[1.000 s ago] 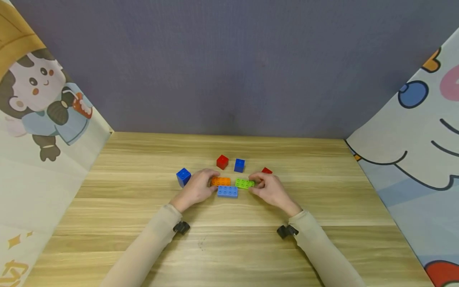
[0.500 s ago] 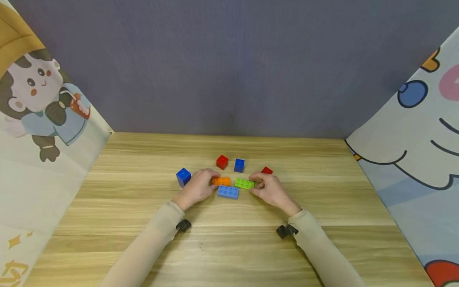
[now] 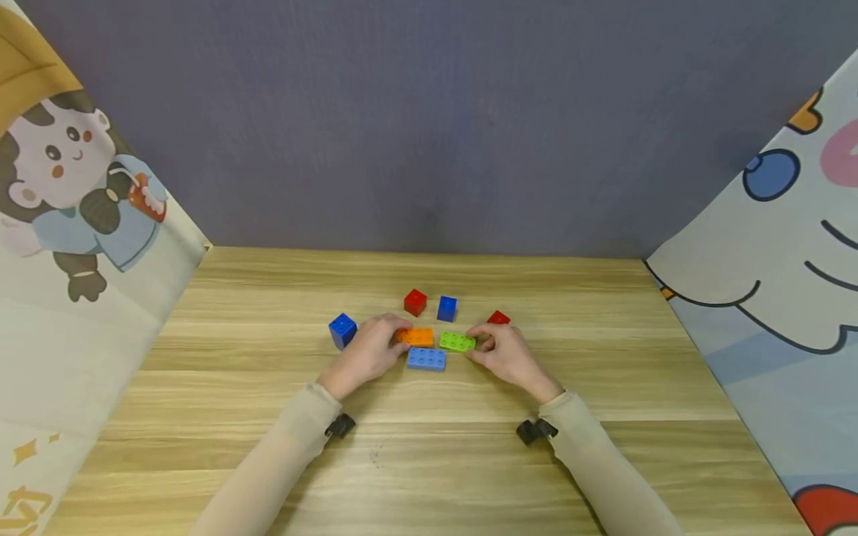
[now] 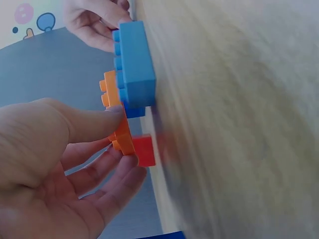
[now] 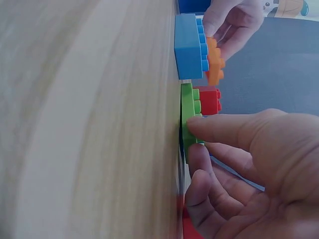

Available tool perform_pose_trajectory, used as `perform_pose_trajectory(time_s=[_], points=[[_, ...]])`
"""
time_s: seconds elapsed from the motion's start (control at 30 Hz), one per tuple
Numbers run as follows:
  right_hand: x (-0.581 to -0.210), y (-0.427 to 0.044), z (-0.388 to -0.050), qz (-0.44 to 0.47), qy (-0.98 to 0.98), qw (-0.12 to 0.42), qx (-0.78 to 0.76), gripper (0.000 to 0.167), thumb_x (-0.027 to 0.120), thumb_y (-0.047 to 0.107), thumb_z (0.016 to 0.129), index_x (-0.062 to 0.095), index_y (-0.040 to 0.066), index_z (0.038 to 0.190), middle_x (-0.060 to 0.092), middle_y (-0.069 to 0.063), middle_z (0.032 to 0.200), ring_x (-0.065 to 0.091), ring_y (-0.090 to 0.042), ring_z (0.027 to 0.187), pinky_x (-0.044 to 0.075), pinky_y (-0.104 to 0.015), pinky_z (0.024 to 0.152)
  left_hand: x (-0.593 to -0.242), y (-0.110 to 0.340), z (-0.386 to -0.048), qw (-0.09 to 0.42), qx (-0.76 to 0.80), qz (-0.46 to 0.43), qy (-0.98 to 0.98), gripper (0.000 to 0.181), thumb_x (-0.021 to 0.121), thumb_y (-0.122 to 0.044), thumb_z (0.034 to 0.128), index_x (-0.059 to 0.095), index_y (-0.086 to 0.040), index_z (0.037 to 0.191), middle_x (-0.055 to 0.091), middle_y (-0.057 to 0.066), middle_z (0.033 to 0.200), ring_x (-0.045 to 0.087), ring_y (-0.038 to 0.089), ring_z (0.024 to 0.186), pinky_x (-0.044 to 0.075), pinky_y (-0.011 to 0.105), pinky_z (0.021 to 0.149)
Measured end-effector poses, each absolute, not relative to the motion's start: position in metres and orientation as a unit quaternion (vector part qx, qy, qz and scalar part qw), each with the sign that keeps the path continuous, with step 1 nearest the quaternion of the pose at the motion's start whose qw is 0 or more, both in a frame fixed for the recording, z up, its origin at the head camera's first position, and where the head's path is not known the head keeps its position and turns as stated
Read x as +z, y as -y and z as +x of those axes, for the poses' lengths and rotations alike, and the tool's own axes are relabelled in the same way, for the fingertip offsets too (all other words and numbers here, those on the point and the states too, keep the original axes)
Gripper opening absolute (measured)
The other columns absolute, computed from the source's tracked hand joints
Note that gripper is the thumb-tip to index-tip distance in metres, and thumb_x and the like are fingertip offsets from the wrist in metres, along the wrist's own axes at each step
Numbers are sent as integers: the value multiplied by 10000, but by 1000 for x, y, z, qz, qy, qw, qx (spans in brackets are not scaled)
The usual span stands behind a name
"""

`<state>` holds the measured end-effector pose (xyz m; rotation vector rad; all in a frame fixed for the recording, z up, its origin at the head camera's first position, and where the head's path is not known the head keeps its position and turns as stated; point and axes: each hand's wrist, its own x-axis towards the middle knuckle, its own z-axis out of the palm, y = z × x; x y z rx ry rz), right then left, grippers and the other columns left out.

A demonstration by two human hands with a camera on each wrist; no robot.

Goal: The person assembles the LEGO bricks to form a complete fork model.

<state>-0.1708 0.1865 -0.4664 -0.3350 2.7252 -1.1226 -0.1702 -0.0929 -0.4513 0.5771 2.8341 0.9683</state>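
My left hand [image 3: 371, 350] pinches a thin orange toy brick [image 3: 419, 337] between thumb and fingers. In the right wrist view this orange brick [image 5: 214, 62] stands off the tabletop, behind the light blue brick. My right hand [image 3: 507, 353] pinches a thin lime-green brick [image 3: 457, 342] at its right end; the right wrist view has the green brick [image 5: 187, 107] low, close to the wood. Just in front of both lies a thicker light blue brick [image 3: 426, 359], studs up, with neither hand holding it. My fingers hide the outer ends of the orange and green bricks.
Behind the hands stand a red brick [image 3: 415, 303] and a small dark blue brick [image 3: 447, 308]. Another dark blue brick [image 3: 343, 331] is left of my left hand. A red brick [image 3: 498, 318] is partly hidden behind my right hand. A grey panel [image 3: 429, 149] closes the table's back.
The orange brick has risen slightly and shifted a little right in my left hand. My right hand and the green brick stay practically where they were.
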Motion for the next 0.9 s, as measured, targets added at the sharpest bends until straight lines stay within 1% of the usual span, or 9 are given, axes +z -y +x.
perform_pose_trajectory(time_s=[0.2,0.47,0.53,0.67,0.73,0.9], points=[[-467,-188,-171,-123,-915,84,-375,320,828,125,933,766,61,1240,786,-89,1011,683,-126,802,567,-276,688,-443,94,-160,27,323,198,-925,364,778,-78,972,724,-21,1327,719,152,1353,686,330,1250,564,504,1095],[-467,-189,-173,-125,-915,84,-375,305,825,129,936,770,60,1228,791,-92,1017,689,-138,817,577,-286,708,-434,96,-140,34,319,240,-916,380,793,-111,965,726,-29,1330,736,122,1331,704,284,1220,580,457,1076],[-467,-188,-173,-125,-915,85,-375,305,826,130,935,771,63,1228,793,-93,1021,697,-143,830,586,-291,723,-433,96,-135,39,310,251,-916,378,797,-127,964,731,-39,1325,738,123,1333,700,292,1237,569,464,1092],[-467,-188,-172,-124,-915,88,-374,305,829,130,934,772,67,1226,796,-92,1032,709,-145,854,601,-305,748,-434,97,-124,66,291,273,-915,374,796,-129,961,733,-40,1319,718,162,1375,664,353,1314,523,513,1151],[-467,-187,-172,-123,-916,88,-371,307,832,131,931,774,69,1226,796,-92,1040,712,-148,861,607,-313,761,-436,96,-120,79,284,281,-913,368,795,-124,961,735,-35,1312,715,175,1377,658,371,1322,520,525,1153],[-468,-187,-171,-123,-918,88,-366,311,834,130,929,773,71,1228,795,-94,1049,714,-154,873,612,-324,771,-444,94,-117,90,281,290,-911,352,794,-132,963,741,-19,1292,748,162,1298,708,339,1223,575,488,1080]])
